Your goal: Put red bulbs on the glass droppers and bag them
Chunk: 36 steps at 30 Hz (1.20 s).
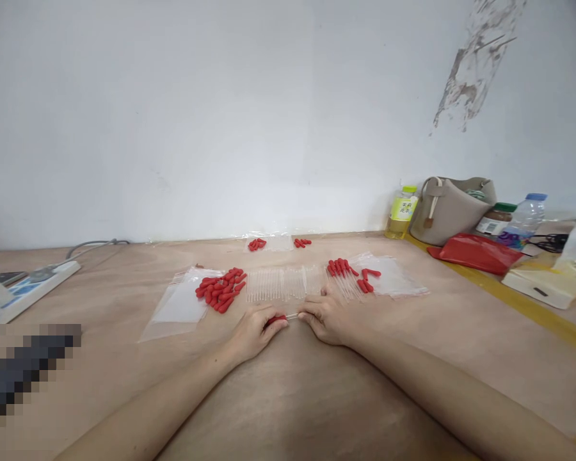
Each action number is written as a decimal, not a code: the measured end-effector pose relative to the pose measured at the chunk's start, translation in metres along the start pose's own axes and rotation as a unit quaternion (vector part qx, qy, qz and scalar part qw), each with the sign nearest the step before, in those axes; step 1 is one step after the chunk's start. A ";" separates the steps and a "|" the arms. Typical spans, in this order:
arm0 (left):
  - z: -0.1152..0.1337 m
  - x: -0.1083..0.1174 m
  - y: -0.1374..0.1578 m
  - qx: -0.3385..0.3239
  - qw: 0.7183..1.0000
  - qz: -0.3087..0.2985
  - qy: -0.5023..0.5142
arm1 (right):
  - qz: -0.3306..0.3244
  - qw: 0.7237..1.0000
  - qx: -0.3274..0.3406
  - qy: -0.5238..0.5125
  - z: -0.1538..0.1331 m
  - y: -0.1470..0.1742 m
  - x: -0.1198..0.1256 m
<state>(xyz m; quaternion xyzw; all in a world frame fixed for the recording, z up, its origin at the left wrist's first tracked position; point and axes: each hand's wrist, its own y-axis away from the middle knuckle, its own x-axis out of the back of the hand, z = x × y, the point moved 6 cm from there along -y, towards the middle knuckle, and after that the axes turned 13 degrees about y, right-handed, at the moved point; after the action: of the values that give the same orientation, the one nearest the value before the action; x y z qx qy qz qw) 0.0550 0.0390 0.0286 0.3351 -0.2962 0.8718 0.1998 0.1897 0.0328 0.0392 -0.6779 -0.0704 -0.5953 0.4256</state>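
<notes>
From here I can't see most of the red bulb (278, 318), since the left hand (255, 330) closes over it, and the fingers of the right hand (329, 318) hide one end of the thin clear tube (292, 316). Bulbs in the red heap (219, 291) cover one another, and the row of clear tubes (271, 285) is too faint to count. Both forearms (182, 384) run out of view below. At left, blocky blurring swallows a dark object (29, 365), cut off at the edge. Small print on the jar (495, 221) can't be read.
</notes>
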 end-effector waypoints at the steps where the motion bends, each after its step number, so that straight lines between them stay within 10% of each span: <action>1: 0.000 0.000 0.001 -0.001 1.000 -0.001 0.000 | -0.007 1.000 -0.004 -0.012 -0.001 -0.001 -0.002; 15: -0.003 0.025 0.006 -0.016 0.998 0.058 0.019 | -0.035 0.998 0.030 0.032 -0.012 -0.013 0.009; 19: -0.018 0.027 0.007 0.049 0.997 0.061 0.019 | -0.021 0.984 -0.179 -0.006 0.052 -0.012 0.016; 25: -0.028 0.018 0.004 0.097 0.994 -0.012 0.054 | -0.042 0.858 -0.510 0.048 0.154 0.029 0.017; 36: -0.024 0.018 0.005 0.079 0.996 -0.006 0.040 | -0.126 0.855 -0.498 0.067 0.156 0.036 -0.008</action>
<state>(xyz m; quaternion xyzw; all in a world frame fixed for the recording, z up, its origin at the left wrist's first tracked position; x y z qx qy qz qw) 0.0282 0.0541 0.0252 0.3162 -0.2161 0.9040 0.1902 0.3258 0.1167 0.0261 -0.7430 0.1797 -0.6432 -0.0440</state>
